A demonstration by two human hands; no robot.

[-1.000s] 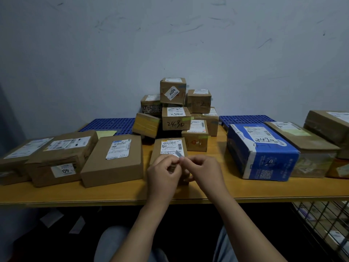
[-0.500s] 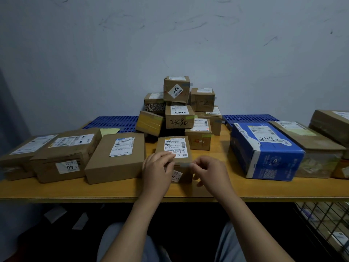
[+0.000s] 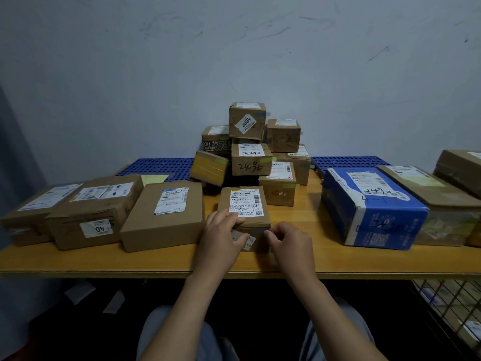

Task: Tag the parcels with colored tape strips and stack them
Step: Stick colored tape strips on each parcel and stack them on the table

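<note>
- Left hand [image 3: 221, 237] grips the near left corner of a small parcel [image 3: 244, 204] at the front of the counter [image 3: 299, 259], fingers over its top edge and thumb on its front face.
- Right hand [image 3: 290, 243] sits with fingers curled at the parcel's near right corner. Whether it pinches anything there cannot be told.
- A greyish tape strip [image 3: 257, 230] appears to lie along the parcel's near top edge between the 2 hands, which suggests this parcel is the one being tagged. The strip is small and dim, so its true colour and how firmly it is stuck are uncertain.
- Behind the parcel, against the wall, a pile [image 3: 250, 160] of at least 7 small boxes is already stacked. A green strip [image 3: 268, 159] shows on the box marked 2490 and a blue strip [image 3: 260, 114] on the topmost box, so part of the job looks done.
- Work apparently remaining: 3 brown parcels [image 3: 166, 217] to the left and a blue box [image 3: 369, 209] to the right lie flat on the counter, unstacked, with no strip visible on them.
- On this evidence the task looks roughly midway, with this parcel's strip to be pressed down and the parcel then added to the pile.
</note>
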